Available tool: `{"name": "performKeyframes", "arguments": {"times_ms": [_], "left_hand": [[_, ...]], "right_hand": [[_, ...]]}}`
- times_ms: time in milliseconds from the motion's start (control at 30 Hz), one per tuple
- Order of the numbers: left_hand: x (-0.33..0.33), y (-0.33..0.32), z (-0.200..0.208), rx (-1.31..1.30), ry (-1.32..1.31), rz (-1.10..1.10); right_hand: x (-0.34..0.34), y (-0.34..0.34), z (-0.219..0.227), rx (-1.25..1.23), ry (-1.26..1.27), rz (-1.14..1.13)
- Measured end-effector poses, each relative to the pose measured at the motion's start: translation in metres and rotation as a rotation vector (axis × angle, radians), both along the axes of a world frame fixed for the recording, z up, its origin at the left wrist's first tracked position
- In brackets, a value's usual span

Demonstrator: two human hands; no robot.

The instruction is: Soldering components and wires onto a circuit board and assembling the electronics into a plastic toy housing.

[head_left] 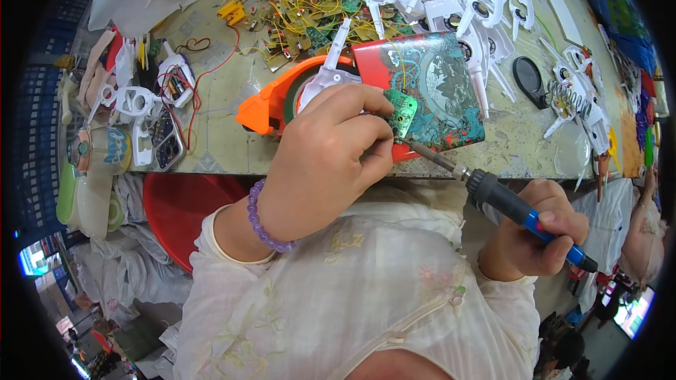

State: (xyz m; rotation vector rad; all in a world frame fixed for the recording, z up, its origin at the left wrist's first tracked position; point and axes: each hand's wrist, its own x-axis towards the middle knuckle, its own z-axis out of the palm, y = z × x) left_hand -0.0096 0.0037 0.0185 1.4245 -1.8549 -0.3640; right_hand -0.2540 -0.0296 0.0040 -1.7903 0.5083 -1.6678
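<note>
Left hand (331, 144) pinches green circuit board (403, 114) over red box (451, 91) on worktop (229, 148); right hand (535, 232) wrapped round soldering iron (494, 191), tip by board's lower edge. I'd brace the board, keep contact brief — excess heat could damage it. Left hand hides part of white plastic housing (326, 85) — tip contact too small to confirm.
</note>
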Motion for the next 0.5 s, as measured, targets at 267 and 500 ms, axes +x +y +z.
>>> {"name": "performKeyframes", "arguments": {"times_ms": [267,500], "left_hand": [[0.0,-0.001,0.001,0.001,-0.021,-0.009],[0.0,-0.001,0.001,0.0,-0.023,-0.008]], "right_hand": [[0.002,0.002,0.006,0.114,-0.039,-0.002],[0.004,0.0,0.012,0.267,-0.089,-0.046]]}}
